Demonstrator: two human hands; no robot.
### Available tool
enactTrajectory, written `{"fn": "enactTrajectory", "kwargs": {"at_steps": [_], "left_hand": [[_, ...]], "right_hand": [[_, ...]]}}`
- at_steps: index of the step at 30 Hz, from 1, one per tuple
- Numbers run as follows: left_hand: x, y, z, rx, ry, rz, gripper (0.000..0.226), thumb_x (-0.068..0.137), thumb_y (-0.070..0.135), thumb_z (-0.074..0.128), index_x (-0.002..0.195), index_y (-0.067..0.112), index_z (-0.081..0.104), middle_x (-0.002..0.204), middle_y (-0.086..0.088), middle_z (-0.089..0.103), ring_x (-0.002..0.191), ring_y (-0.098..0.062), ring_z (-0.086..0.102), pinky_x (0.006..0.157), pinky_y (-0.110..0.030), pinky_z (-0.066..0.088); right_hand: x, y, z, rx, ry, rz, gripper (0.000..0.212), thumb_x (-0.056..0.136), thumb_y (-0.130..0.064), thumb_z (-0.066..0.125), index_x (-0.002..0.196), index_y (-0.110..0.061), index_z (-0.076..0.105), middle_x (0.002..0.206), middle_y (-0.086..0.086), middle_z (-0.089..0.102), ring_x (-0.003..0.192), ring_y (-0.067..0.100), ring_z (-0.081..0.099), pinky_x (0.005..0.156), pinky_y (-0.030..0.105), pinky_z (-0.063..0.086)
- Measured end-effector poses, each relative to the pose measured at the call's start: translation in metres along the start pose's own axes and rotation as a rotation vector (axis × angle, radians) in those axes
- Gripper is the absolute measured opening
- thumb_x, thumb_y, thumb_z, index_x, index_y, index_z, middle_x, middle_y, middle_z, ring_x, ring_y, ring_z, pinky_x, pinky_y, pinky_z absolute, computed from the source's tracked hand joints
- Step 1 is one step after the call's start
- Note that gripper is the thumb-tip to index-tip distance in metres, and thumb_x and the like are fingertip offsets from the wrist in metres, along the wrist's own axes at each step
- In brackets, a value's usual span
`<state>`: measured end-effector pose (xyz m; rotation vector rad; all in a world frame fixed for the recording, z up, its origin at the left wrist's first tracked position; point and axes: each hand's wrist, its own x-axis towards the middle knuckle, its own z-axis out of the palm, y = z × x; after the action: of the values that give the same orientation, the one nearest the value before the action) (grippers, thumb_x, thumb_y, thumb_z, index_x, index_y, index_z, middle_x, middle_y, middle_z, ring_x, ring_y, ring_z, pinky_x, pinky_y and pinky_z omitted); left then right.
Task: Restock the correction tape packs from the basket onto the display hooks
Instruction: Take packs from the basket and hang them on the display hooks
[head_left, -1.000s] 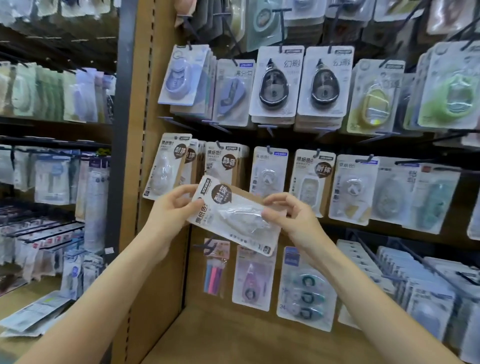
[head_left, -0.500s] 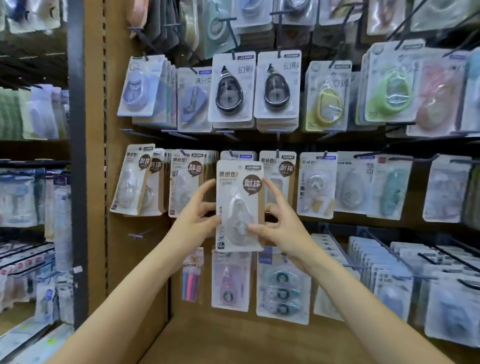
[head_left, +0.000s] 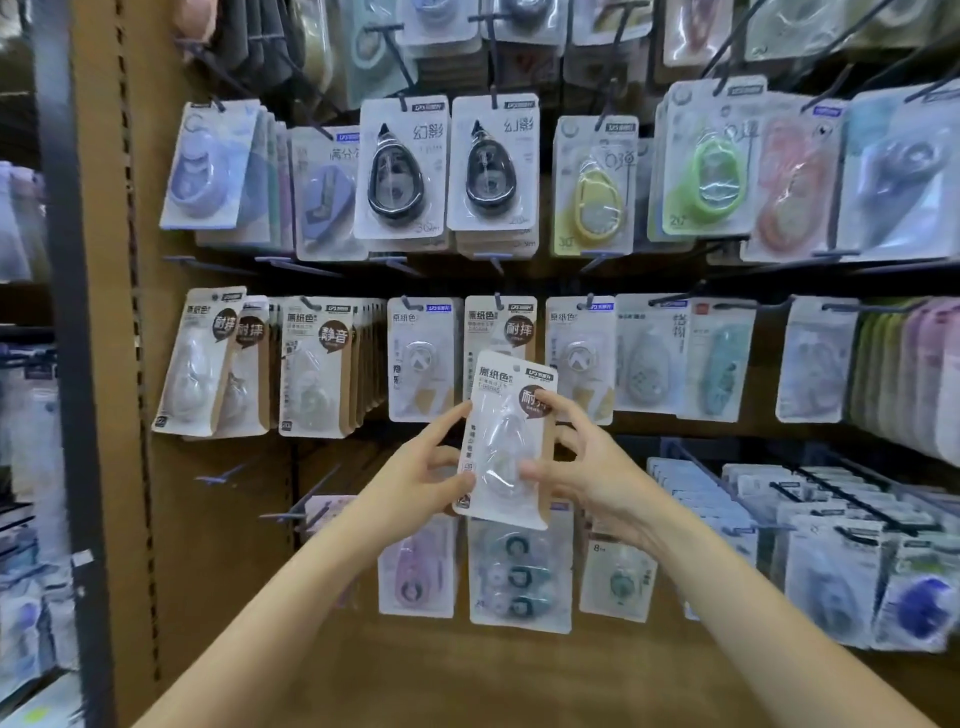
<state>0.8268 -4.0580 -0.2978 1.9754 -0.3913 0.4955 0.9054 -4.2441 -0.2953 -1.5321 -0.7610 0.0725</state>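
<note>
I hold one correction tape pack (head_left: 506, 441) upright in front of the display, a white and brown card with a clear blister. My left hand (head_left: 421, 480) pinches its left edge between thumb and fingers. My right hand (head_left: 582, 462) grips its right edge, thumb on the blister's lower front. The pack's top sits just below a matching pack (head_left: 501, 325) that hangs on a middle-row hook (head_left: 497, 300). No basket is in view.
Rows of hooks on the brown pegboard carry many other tape packs above, beside and below. Bare hooks (head_left: 306, 499) stick out at the lower left. Long hooks with packs (head_left: 831, 499) project at the lower right. A dark upright post (head_left: 67, 364) borders another shelf on the left.
The pack turned from lying tilted to upright, then shifted right and slightly lower with both hands, now under the matching hanging pack. The camera view also swung.
</note>
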Motion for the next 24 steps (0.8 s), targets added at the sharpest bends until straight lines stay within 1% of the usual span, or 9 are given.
{"fn": "enactTrajectory", "kwargs": {"at_steps": [4,7,11,13,15,17,19,22,24], "left_hand": [[0.01,0.005,0.017,0.003,-0.042,0.008,0.071,0.089,0.0,0.056,0.138,0.041,0.026,0.088,0.006,0.07,0.071,-0.005,0.063,0.069,-0.021,0.05],[0.014,0.008,0.032,0.02,-0.089,0.019,0.071,0.089,0.0,0.055,0.139,0.041,0.025,0.09,0.005,0.067,0.071,-0.006,0.064,0.067,-0.022,0.051],[0.019,0.006,0.043,0.083,-0.057,0.051,0.074,0.088,-0.001,0.056,0.14,0.041,0.024,0.09,0.002,0.07,0.082,-0.02,0.068,0.077,-0.035,0.054],[0.019,0.005,0.044,0.106,-0.007,0.063,0.074,0.088,-0.001,0.054,0.141,0.041,0.024,0.086,0.001,0.071,0.085,-0.023,0.067,0.08,-0.037,0.053],[0.018,0.003,0.041,0.133,0.055,0.065,0.073,0.09,-0.001,0.053,0.138,0.044,0.02,0.082,0.002,0.069,0.081,-0.017,0.065,0.078,-0.03,0.052],[0.015,-0.001,0.032,0.156,0.13,0.066,0.072,0.09,0.001,0.052,0.133,0.046,0.018,0.082,0.005,0.068,0.077,-0.009,0.063,0.071,-0.02,0.049],[0.012,-0.007,0.019,0.151,0.195,0.06,0.071,0.09,0.001,0.053,0.13,0.048,0.018,0.082,0.005,0.068,0.069,-0.003,0.062,0.063,-0.015,0.048],[0.009,-0.015,-0.001,0.153,0.275,0.048,0.072,0.09,-0.001,0.052,0.135,0.045,0.019,0.08,0.002,0.065,0.063,-0.007,0.058,0.056,-0.018,0.046],[0.009,-0.021,-0.014,0.147,0.313,0.037,0.073,0.089,-0.003,0.051,0.142,0.039,0.022,0.083,-0.004,0.065,0.066,-0.016,0.059,0.057,-0.022,0.047]], "right_hand": [[-0.006,-0.002,-0.018,-0.059,0.06,-0.054,0.087,0.074,-0.002,0.075,0.14,-0.037,0.031,0.126,-0.009,0.055,0.116,0.018,0.057,0.09,0.044,0.053],[-0.009,0.0,-0.032,-0.085,0.143,-0.087,0.092,0.073,-0.002,0.076,0.141,-0.039,0.027,0.131,-0.003,0.054,0.117,0.016,0.056,0.094,0.046,0.051],[-0.015,0.0,-0.044,-0.108,0.21,-0.13,0.094,0.073,-0.006,0.077,0.139,-0.045,0.023,0.135,-0.002,0.051,0.116,0.016,0.056,0.095,0.047,0.049],[-0.016,-0.002,-0.042,-0.153,0.163,-0.186,0.095,0.074,-0.007,0.076,0.138,-0.048,0.02,0.141,-0.004,0.044,0.118,0.018,0.056,0.096,0.045,0.049],[-0.014,-0.007,-0.033,-0.256,0.095,-0.252,0.096,0.076,-0.009,0.075,0.138,-0.052,0.016,0.145,-0.009,0.037,0.123,0.015,0.051,0.099,0.041,0.047],[-0.008,-0.014,-0.02,-0.321,0.025,-0.292,0.096,0.079,-0.008,0.072,0.139,-0.053,0.013,0.14,-0.018,0.034,0.125,0.01,0.048,0.102,0.035,0.046],[0.002,-0.021,-0.007,-0.325,-0.038,-0.302,0.093,0.081,-0.005,0.069,0.138,-0.051,0.012,0.142,-0.016,0.032,0.127,0.015,0.048,0.102,0.033,0.045],[0.018,-0.026,0.014,-0.326,-0.088,-0.323,0.092,0.082,-0.008,0.068,0.141,-0.052,0.013,0.148,-0.009,0.03,0.128,0.017,0.048,0.104,0.04,0.044],[0.03,-0.027,0.027,-0.351,-0.101,-0.348,0.093,0.081,-0.011,0.069,0.142,-0.052,0.013,0.153,-0.007,0.026,0.13,0.019,0.045,0.105,0.048,0.041]]}}
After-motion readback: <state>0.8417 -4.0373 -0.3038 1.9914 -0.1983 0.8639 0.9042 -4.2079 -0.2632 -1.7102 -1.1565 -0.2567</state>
